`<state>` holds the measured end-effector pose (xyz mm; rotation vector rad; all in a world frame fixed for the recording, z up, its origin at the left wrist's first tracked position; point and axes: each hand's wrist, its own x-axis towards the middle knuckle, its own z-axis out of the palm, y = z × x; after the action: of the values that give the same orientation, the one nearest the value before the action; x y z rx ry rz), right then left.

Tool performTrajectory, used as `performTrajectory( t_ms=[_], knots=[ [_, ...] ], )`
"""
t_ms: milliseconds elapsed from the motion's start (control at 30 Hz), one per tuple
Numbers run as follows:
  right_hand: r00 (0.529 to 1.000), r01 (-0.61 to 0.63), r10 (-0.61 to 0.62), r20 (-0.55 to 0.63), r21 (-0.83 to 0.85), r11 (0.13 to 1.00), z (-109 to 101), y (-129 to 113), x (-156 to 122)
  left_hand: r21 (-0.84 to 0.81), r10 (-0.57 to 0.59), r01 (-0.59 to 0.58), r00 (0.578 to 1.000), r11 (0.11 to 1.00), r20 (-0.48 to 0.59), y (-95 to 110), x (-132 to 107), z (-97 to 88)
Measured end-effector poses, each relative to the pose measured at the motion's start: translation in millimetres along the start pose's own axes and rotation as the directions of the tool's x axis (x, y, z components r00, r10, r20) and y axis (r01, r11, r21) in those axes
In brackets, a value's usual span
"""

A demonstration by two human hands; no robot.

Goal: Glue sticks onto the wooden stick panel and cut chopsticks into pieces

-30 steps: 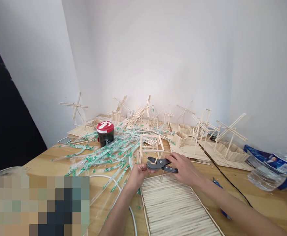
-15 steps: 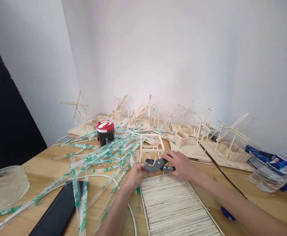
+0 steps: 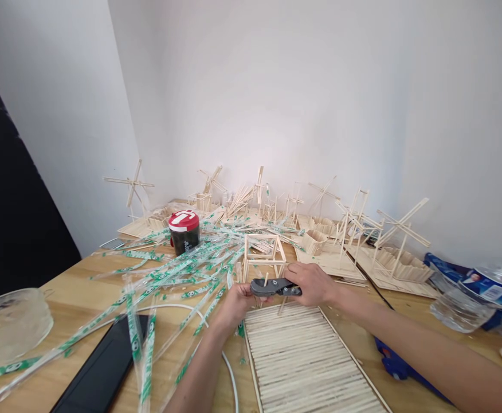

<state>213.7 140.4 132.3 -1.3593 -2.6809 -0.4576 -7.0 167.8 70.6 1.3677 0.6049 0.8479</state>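
My right hand (image 3: 313, 283) grips the handles of grey cutting pliers (image 3: 270, 287), squeezed nearly together. The jaws bite a thin wooden stick (image 3: 265, 280) that stands up through them. My left hand (image 3: 236, 303) is closed under the jaws and pinches the stick's lower part. Both hands hover over the far edge of a flat panel of glued sticks (image 3: 306, 361). Just behind them stands a small open cube frame of sticks (image 3: 263, 252).
Green-and-white plastic wrappers (image 3: 177, 269) litter the wooden table. A red-lidded jar (image 3: 184, 230), a glass bowl (image 3: 10, 324), a black tablet (image 3: 98, 367), a white cable (image 3: 229, 373), a blue glue gun (image 3: 395, 361), a water bottle (image 3: 478, 292) and several stick windmill models (image 3: 388, 246) surround the hands.
The plier handles have squeezed closer together on the stick. Both hands drifted slightly left and away from me. The view shifted a little.
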Motion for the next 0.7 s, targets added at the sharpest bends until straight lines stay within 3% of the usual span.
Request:
performTrajectory(
  t_ms=[200,367,567,700],
  knots=[
    [0.999,-0.036,0.036,-0.010,-0.039,0.999,-9,-3,-13,-0.028,0.002,-0.002,1.000,1.000,0.002,4,-1,3.1],
    [0.978,-0.208,0.209,0.009,-0.082,0.975,-27,24,-64,-0.038,-0.039,0.038,0.999,0.999,-0.030,-1,-1,0.1],
    [0.878,-0.457,0.469,0.095,-0.126,0.880,-26,74,-143,-0.041,-0.053,0.051,0.998,0.998,-0.045,-7,2,-1.4],
    [0.819,-0.542,0.549,0.166,-0.089,0.836,-17,90,-170,-0.042,-0.057,0.055,0.997,0.998,-0.047,-4,0,-0.4]
  ],
)
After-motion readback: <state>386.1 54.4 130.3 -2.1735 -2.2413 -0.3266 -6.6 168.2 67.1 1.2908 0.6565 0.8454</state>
